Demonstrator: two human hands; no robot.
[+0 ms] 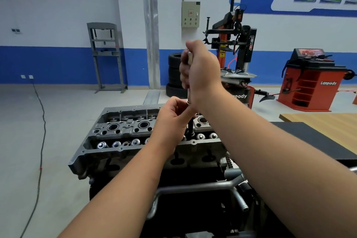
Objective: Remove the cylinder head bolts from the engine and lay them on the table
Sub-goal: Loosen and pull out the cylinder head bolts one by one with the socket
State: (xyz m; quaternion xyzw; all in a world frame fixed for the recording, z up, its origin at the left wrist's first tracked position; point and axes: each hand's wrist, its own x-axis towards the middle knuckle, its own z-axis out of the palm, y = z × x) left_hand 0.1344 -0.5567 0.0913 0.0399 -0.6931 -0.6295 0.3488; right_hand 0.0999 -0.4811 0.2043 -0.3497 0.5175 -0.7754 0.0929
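Observation:
The grey cylinder head [123, 131] sits on top of the dark engine block in the middle of the view, with valve springs in a row along its near side. A long chrome socket tool [189, 58] stands upright over the head. My right hand [201, 71] grips its upper handle. My left hand [172, 120] pinches the lower shaft just below the chrome collar. The dark socket end [190, 128] goes down into the head; whatever bolt it may sit on is hidden.
A black mat [313, 141] and a wooden table [328, 121] lie at the right. Metal coolant pipes [202, 187] cross the engine's near side. Behind stand a tyre changer [237, 48], stacked tyres [174, 73], a red wheel balancer [311, 81] and a grey press frame [106, 54]. A cable [41, 141] runs along the floor at left.

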